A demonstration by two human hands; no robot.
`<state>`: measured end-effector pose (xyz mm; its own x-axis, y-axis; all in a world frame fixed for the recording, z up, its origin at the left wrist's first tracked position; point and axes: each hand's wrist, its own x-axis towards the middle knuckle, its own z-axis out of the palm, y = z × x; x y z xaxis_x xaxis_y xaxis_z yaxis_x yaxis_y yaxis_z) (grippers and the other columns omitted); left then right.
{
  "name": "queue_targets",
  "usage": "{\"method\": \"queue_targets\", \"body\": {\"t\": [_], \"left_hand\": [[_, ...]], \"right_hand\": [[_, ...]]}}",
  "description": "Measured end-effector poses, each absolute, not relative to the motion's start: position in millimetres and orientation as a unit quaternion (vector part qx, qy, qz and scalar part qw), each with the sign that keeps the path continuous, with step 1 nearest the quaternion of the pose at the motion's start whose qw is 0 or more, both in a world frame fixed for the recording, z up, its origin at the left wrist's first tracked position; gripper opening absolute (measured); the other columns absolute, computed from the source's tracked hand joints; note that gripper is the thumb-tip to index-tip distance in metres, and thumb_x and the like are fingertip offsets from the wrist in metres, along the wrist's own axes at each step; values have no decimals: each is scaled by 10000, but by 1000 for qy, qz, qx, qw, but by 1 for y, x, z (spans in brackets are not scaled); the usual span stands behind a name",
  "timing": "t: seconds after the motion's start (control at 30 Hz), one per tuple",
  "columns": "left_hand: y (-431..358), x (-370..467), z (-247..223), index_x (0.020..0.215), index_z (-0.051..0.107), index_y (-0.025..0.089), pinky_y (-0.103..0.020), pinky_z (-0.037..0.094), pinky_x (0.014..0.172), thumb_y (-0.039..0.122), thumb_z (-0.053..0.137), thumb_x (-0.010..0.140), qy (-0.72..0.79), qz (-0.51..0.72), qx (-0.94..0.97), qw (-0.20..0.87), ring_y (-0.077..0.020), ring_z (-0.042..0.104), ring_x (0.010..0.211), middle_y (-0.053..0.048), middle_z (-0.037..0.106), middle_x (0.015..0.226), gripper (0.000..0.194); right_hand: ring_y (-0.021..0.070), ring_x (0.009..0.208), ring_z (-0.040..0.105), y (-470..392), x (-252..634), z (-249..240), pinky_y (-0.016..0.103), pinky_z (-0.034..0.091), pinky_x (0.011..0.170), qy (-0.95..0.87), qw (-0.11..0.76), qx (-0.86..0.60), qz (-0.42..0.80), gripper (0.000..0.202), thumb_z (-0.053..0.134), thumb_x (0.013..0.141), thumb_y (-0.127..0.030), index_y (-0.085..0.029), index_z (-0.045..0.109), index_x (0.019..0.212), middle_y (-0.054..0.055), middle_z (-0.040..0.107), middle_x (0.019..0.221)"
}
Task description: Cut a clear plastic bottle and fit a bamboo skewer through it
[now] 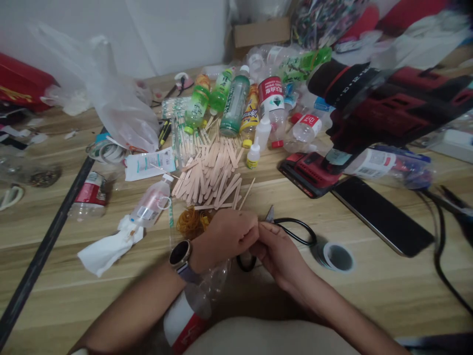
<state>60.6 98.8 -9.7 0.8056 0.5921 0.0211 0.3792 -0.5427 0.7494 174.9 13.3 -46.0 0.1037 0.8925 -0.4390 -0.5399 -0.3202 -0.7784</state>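
My left hand (pixel 226 231), with a watch (pixel 180 254) on the wrist, is closed and meets my right hand (pixel 278 251) above the table's front part. The fingers of my right hand are pinched together against the left fist. Whatever they hold is hidden. A clear plastic bottle (pixel 189 315) with a red and white label lies under my left forearm, close to my body. Black-handled scissors (pixel 297 231) lie behind my right hand, partly covered. Brown rubber bands (pixel 190 222) and a pile of wooden craft sticks (pixel 212 172) sit beyond my left hand.
A red and black cordless drill (pixel 354 113) stands at right beside a phone (pixel 384 214) and a roll of grey tape (pixel 338 257). Several bottles (pixel 235 103) crowd the back. A small glue bottle (pixel 253 155), a tissue (pixel 111 246) and a black rod (pixel 48 246) are also on the table.
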Motion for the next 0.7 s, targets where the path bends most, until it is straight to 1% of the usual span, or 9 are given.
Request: {"method": "queue_targets", "body": {"t": [0.13,0.27,0.33,0.43,0.5,0.57,0.6,0.67,0.7], "left_hand": [[98,64,-14,591,359,260,-330,265,555,230,549,818,276,136,882,357,-181,387,556,8,409,547,298],[95,64,-17,585,355,256,-334,247,573,253,551,833,270,154,883,352,-186,398,557,2,409,549,316],[94,64,-17,582,345,252,-339,259,591,257,547,841,275,148,883,351,-189,411,569,-1,410,559,328],[93,63,-15,586,335,249,-341,290,615,262,536,832,290,151,873,362,-189,411,590,5,399,574,317],[95,62,-12,601,331,249,-336,311,630,274,514,841,305,168,857,381,-183,401,609,15,390,591,303],[97,59,-9,623,336,249,-321,330,626,318,477,889,330,191,825,417,-172,394,621,28,385,611,310],[99,58,-8,630,350,248,-310,345,619,347,456,917,347,203,795,453,-165,396,626,32,389,622,322],[103,56,-8,647,395,241,-293,392,615,375,397,963,389,224,688,571,-152,415,630,32,403,642,344],[105,56,-9,656,418,236,-289,420,615,363,373,975,407,227,620,632,-146,426,624,32,406,643,347]], "right_hand": [[107,557,222,12,174,-47,252,214,520,-148,551,-496,654,440,727,656,-432,-219,360,541,-49,290,567],[110,553,208,10,174,-44,256,187,510,-142,552,-503,650,429,715,653,-424,-221,355,536,-48,282,562],[112,554,203,10,173,-43,259,184,506,-149,553,-506,645,426,706,657,-426,-224,350,539,-47,274,565],[114,553,196,11,172,-41,264,192,503,-171,554,-515,631,435,687,673,-459,-230,338,550,-48,266,571],[117,551,208,12,174,-40,268,205,506,-198,553,-528,613,470,687,708,-519,-234,345,560,-48,281,569],[123,553,243,11,177,-39,275,229,516,-232,549,-546,589,521,700,748,-593,-235,365,571,-46,314,565],[127,558,269,10,179,-39,279,246,526,-250,545,-557,574,535,705,764,-619,-234,384,577,-44,337,568],[138,578,333,9,183,-39,284,287,555,-284,539,-580,541,527,694,801,-636,-230,431,593,-34,389,583],[144,594,373,8,185,-40,287,309,574,-300,535,-590,525,504,679,822,-628,-226,464,607,-26,424,598]]}}
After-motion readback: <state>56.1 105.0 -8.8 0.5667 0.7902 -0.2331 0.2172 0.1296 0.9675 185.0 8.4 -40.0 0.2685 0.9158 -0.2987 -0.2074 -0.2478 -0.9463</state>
